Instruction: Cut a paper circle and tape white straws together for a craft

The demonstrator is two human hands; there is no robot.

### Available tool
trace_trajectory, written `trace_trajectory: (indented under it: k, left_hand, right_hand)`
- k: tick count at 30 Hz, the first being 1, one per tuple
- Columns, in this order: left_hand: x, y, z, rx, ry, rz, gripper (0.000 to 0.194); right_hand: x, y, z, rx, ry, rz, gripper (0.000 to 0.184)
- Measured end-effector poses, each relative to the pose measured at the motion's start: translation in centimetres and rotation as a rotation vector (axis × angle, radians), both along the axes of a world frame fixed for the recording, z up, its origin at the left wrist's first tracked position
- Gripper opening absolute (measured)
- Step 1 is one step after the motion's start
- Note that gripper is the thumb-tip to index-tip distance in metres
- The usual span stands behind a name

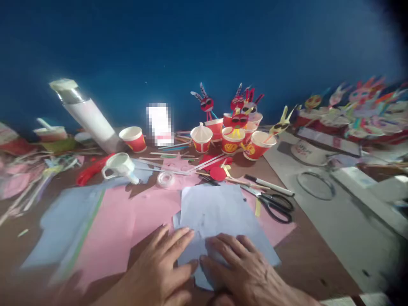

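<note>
A pale blue sheet of paper [219, 208] lies on the brown table in front of me. My left hand [165, 267] rests at its lower left edge with the fingers stretched out. On the lower part of the sheet, my right hand [239, 265] presses down with its fingers spread and slightly bent. Pink paper [111, 229] lies beneath and to the left. Beyond the right edge of the blue sheet are black-handled scissors [277, 206] and a black-capped marker [270, 185]. A roll of clear tape [165, 179] sits above my left hand.
Paper cups with decorated stick figures [234, 138] stand at the back; more are at the far right. A white flask [89, 114], a mug [119, 167] and a red cup [133, 139] are at the left. A grey board [306, 212] with a ring [315, 185] lies right.
</note>
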State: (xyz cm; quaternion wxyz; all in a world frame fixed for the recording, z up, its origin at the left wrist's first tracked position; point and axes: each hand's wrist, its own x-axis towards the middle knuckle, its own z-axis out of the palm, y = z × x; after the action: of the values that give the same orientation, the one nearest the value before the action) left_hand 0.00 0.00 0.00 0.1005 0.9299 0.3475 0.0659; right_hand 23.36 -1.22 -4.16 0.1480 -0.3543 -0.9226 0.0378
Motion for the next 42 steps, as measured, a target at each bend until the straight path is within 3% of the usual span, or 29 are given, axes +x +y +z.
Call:
trace_trajectory:
  k: [5, 11, 14, 17, 21, 23, 32, 37, 42]
  left_hand:
    - [0.3, 2.0, 0.9, -0.081, 0.042, -0.07, 0.017]
    - [2.0, 4.6, 1.3, -0.066, -0.066, -0.088, 0.02]
    - [2.6, 5.1, 0.7, -0.049, -0.065, -0.109, 0.018]
    - [2.8, 5.2, -0.1, -0.032, -0.052, -0.117, 0.017]
    - [3.2, 4.9, -0.9, -0.018, -0.039, -0.093, 0.017]
    - [3.5, 4.7, -1.2, -0.015, -0.031, -0.067, 0.016]
    - [3.4, 4.4, -1.8, -0.029, -0.052, -0.002, 0.015]
    - [3.3, 4.4, -1.8, -0.033, -0.073, 0.011, 0.014]
    - [3.2, 4.5, -1.7, -0.039, -0.09, 0.01, 0.012]
  right_hand:
    - [0.1, -0.5, 0.8, -0.029, 0.032, -0.061, 0.038]
    - [0.6, 0.6, 2.9, -0.239, -0.004, 0.017, 0.04]
    - [2.0, 2.9, 4.1, -0.311, 0.062, 0.072, 0.026]
    - [3.8, 6.9, 4.7, -0.192, 0.181, -0.053, 0.02]
    - [5.2, 12.2, 4.6, -0.091, 0.025, -0.359, 0.021]
    - [5.0, 13.9, 4.4, -0.081, -0.024, -0.422, 0.021]
    - [2.0, 15.4, 2.5, -0.022, -0.098, -0.457, 0.047]
    - [2.2, 15.8, 2.1, -0.022, -0.134, -0.461, 0.029]
    - [2.8, 16.2, 1.9, -0.02, -0.15, -0.465, 0.031]
